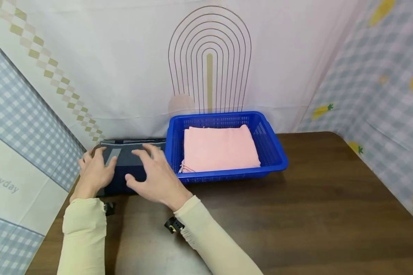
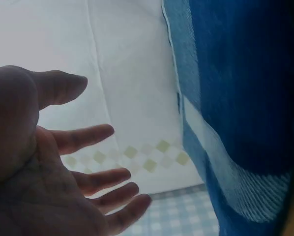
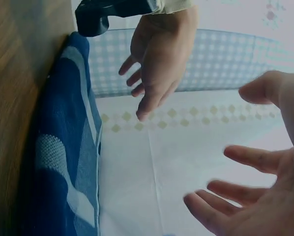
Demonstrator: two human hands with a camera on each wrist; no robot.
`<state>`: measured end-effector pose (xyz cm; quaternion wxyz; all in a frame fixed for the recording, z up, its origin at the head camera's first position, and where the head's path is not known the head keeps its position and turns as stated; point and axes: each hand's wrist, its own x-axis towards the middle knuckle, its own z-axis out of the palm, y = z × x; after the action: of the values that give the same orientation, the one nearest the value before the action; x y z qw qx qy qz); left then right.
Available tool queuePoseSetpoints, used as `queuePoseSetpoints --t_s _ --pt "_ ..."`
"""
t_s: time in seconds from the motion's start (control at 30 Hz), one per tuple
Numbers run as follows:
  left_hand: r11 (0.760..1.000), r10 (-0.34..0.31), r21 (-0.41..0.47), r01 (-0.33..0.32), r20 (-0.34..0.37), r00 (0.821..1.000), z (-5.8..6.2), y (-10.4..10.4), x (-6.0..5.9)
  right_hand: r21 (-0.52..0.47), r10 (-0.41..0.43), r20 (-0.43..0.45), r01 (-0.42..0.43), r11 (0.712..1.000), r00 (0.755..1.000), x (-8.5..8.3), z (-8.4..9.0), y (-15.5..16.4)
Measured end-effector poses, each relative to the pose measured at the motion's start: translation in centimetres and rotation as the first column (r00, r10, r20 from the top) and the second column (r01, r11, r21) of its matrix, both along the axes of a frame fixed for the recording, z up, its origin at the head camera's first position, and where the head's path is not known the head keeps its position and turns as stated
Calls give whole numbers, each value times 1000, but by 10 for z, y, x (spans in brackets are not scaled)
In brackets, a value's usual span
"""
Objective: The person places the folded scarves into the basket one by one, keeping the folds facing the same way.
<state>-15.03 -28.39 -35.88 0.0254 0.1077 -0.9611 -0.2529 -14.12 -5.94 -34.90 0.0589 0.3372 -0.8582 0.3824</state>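
A folded dark blue towel (image 1: 118, 183) with lighter grey-blue bands lies at the left back of the table, partly covered by my hands in the head view. Over its left side is my left hand (image 1: 93, 172), fingers spread and slightly bent. My right hand (image 1: 160, 179) hovers over the right part, thumb apart from the fingers. Both wrist views show a gap between the hands and the towel (image 2: 240, 93), and neither hand holds anything. In the right wrist view the towel (image 3: 63, 128) lies on the wooden tabletop, below both hands.
Right beside the towel stands a blue plastic basket (image 1: 277, 158) with perforated walls, and a folded pink cloth (image 1: 220, 149) lies in it. Brown wooden tabletop (image 1: 313, 206) extends to the right and front. Patterned white curtain (image 1: 130, 68) hangs close behind; checked cloth borders both sides.
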Motion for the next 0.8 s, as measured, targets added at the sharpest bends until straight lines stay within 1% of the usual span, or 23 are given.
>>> queuePoseSetpoints --t_s 0.1,0.2,0.33,0.4,0.5,0.57,0.63,0.73,0.8 --pt "1000 20 7 -21 75 997 -3 -8 1 41 38 4 -38 998 999 3 -4 -9" --pt "999 40 17 -42 140 989 -6 -16 1 90 45 65 -50 995 997 5 -9 -17" --pt "998 61 21 -67 212 975 -11 -23 -1 174 15 166 -44 984 986 9 -14 -25" --pt "997 63 22 -71 260 964 -13 -26 -1 210 -3 204 -41 977 979 10 -18 -27" --pt "997 62 21 -72 322 945 -17 -29 -3 258 -67 250 0 966 966 8 -25 -30" --pt "997 65 17 -75 354 933 -19 -29 -3 286 -118 288 33 958 950 6 -31 -32" --pt "996 78 7 -87 373 925 -21 -30 -4 302 -169 329 66 951 929 2 -37 -33" --pt "995 97 -2 -104 391 915 -24 -32 -5 292 -217 384 105 950 898 -3 -46 -34" --pt "994 102 -3 -110 403 910 -26 -34 -6 286 -248 401 137 948 882 -6 -51 -34"
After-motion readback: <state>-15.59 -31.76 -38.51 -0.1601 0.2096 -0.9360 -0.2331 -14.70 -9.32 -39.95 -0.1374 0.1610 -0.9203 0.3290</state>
